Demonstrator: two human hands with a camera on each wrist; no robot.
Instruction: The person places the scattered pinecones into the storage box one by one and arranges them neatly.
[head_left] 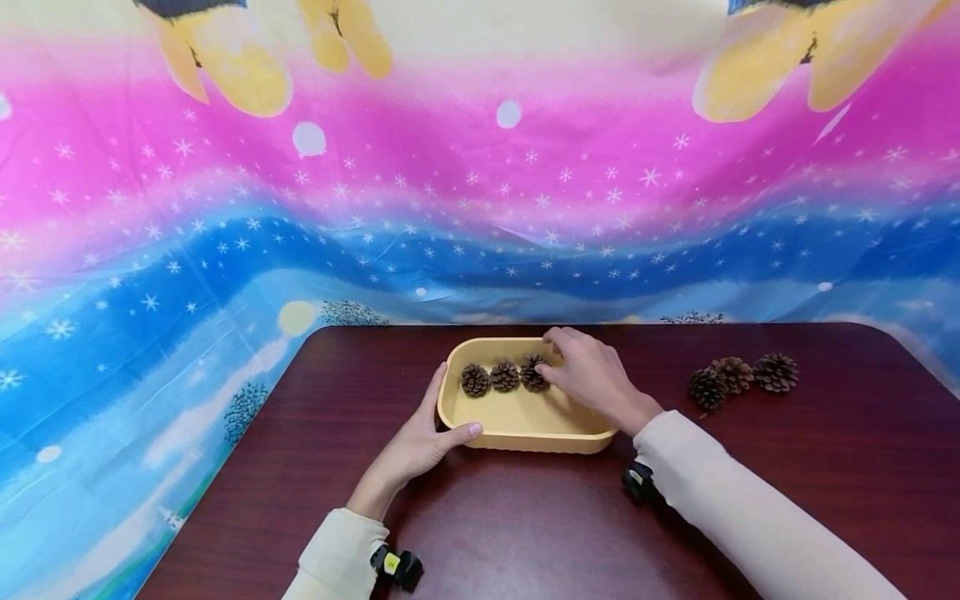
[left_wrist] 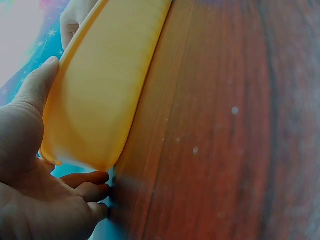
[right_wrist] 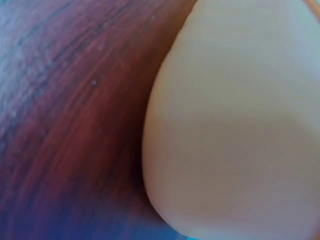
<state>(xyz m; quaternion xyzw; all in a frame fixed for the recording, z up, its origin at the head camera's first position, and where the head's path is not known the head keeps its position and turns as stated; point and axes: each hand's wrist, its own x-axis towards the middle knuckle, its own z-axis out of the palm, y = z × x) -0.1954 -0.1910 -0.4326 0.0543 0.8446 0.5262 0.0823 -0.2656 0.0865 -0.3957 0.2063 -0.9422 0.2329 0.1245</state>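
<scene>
A pale yellow oblong tray point(head_left: 540, 439) sits near the table's far side. Inside it, three brown pine cones form a row: a left cone point(head_left: 475, 380), a middle cone point(head_left: 505, 377) and a right cone point(head_left: 533, 373). My left hand point(head_left: 416, 442) holds the tray's left end, thumb over the front rim and fingers along the end wall. Over the tray's back right part, my right hand point(head_left: 592, 372) has its thumb and fingers at the right cone, pinching it. In the left wrist view, the left hand point(left_wrist: 45, 165) cups the tray's corner. The tray's outer wall point(right_wrist: 235, 135) fills much of the right wrist view.
Several more pine cones point(head_left: 731, 375) lie in a cluster on the table to the right of the tray. The dark reddish wooden table point(head_left: 540, 517) has rounded far corners. Behind it hangs a colourful cloth point(head_left: 465, 208) printed with snowflakes.
</scene>
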